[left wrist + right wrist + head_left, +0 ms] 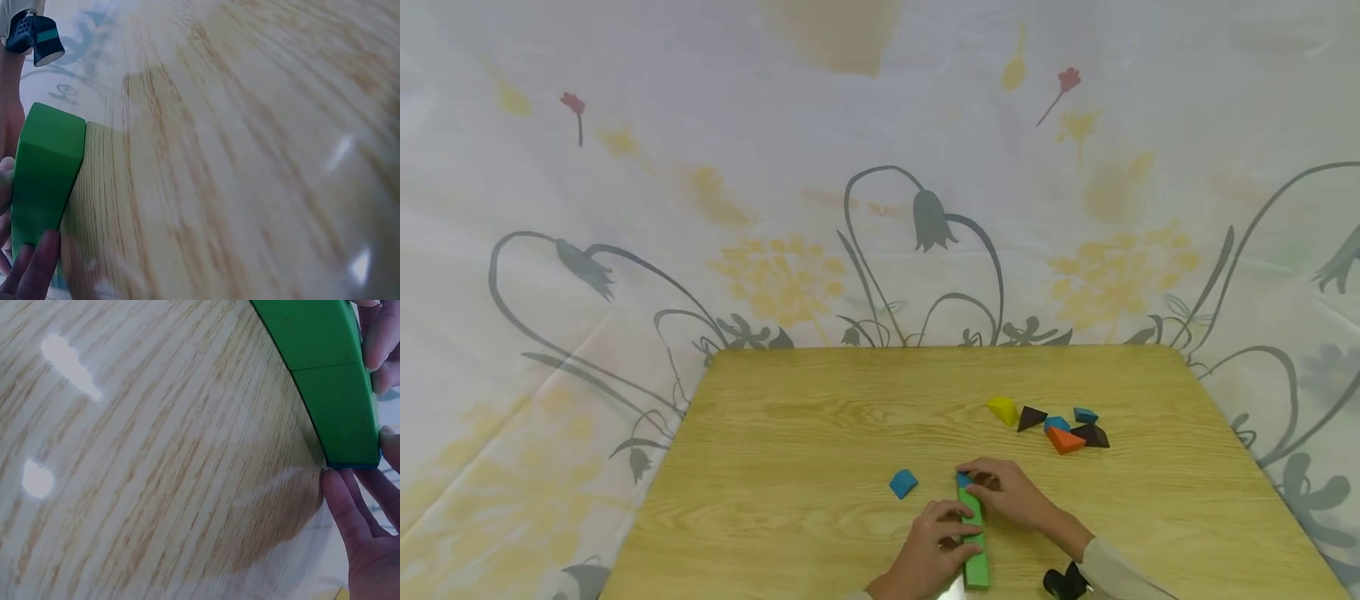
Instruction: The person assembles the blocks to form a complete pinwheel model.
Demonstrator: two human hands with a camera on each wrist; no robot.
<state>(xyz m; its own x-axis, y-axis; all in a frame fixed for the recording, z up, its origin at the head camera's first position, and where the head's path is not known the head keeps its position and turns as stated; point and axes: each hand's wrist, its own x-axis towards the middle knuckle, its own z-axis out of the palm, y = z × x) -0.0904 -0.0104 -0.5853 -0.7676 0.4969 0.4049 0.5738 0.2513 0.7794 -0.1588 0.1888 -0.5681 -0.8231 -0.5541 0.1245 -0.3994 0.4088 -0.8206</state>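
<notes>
A green bar [976, 571] lies lengthwise near the front of the table. In the right wrist view a seam crosses it, so two green blocks [337, 415] stand end to end. At the bar's far end sits a small blue block [963, 479], mostly covered by fingers. My right hand [1011, 496] pinches this blue block against the green end. My left hand [925, 546] grips the bar from the left, fingertips [40, 265] pressed on its sides. A loose blue block [903, 483] rests left of the bar's far end.
Toward the back right of the wooden table [805, 425] lie several blocks: a yellow one [1003, 409], dark brown ones [1032, 417], blue ones [1085, 415] and an orange one [1064, 440]. A flower-printed sheet [880, 125] hangs behind the table. A black device [1064, 582] sits by the right wrist.
</notes>
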